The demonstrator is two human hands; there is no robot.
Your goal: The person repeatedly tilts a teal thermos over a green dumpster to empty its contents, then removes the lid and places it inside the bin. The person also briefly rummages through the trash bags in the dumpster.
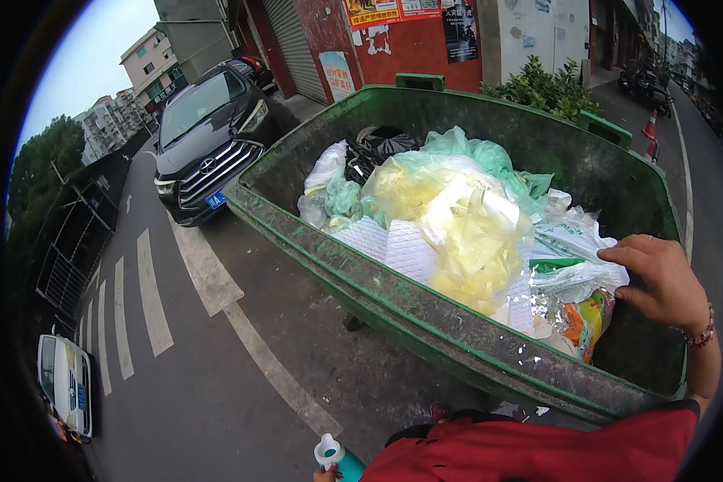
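My right hand (663, 280) reaches over the right side of a large green waste bin (440, 328). Its thumb and index finger are apart, beside the edge of a white plastic bag with green print (566, 253); whether they touch it is unclear. At the bottom edge, my left hand (327, 475), mostly cut off, grips a teal bottle with a white top (350, 467). Inside the bin, translucent yellow plastic (482, 253) lies over white quilted sheets (411, 250). Green bags (482, 153) and a black bag (361, 161) sit behind, and a colourful wrapper (591, 319) lies below the printed bag.
A black car (208, 144) stands left of the bin, and a white car (66, 382) is farther off at lower left. Crosswalk stripes (153, 295) mark the road. Behind the bin are a red wall (397, 54), a leafy shrub (539, 84) and traffic cones (651, 126).
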